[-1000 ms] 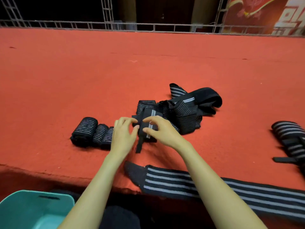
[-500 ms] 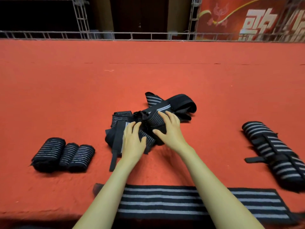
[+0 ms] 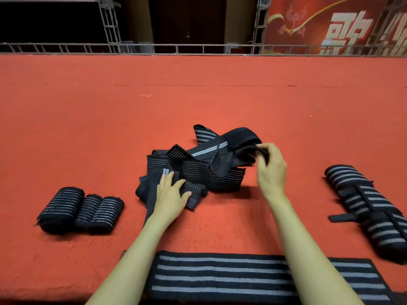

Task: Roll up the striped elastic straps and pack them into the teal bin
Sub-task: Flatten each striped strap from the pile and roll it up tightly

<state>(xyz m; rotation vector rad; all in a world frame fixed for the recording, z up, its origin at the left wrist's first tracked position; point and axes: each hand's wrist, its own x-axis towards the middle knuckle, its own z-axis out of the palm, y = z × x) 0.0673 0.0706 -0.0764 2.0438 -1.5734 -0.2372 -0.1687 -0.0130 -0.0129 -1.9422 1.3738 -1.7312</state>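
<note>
Squarely at the middle of a red carpet (image 3: 88,128), works at a tangled pile of striped elastic straps (image 3: 209,172) with two bare hands. Presses the left hand (image 3: 170,194) flat on the pile's near-left corner, fingers (image 3: 167,179) straight and slightly spread over the dark fabric, thumb angled out to the right, holding nothing. Pinches a black strap end (image 3: 246,154) at the pile's far-right side with the right hand (image 3: 272,170), fingers curled down and closed against the thumb, the pinched end raised a little off the heap. Has the rest of the pile slumped between the two hands: folded bands with thin pale lines, a loop of plain black webbing at the back. Has three rolled straps (image 3: 88,211) lying to the left, side by side and touching one another, well apart from the pile, thin pale stripes facing up. Has one long strap (image 3: 220,276) spread flat along the carpet's near edge, four broad grey stripes running left to right, the right forearm crossing above it, the left forearm passing its left end. Has a bulkier bundle of wide-striped straps (image 3: 370,214) lying to the right, well apart from the pile and the right hand, a short black tab sticking out of its left side. Faces a metal rail (image 3: 198,49) along the carpet's far edge and, at upper right, a red banner (image 3: 330,25) with large pale characters.
</note>
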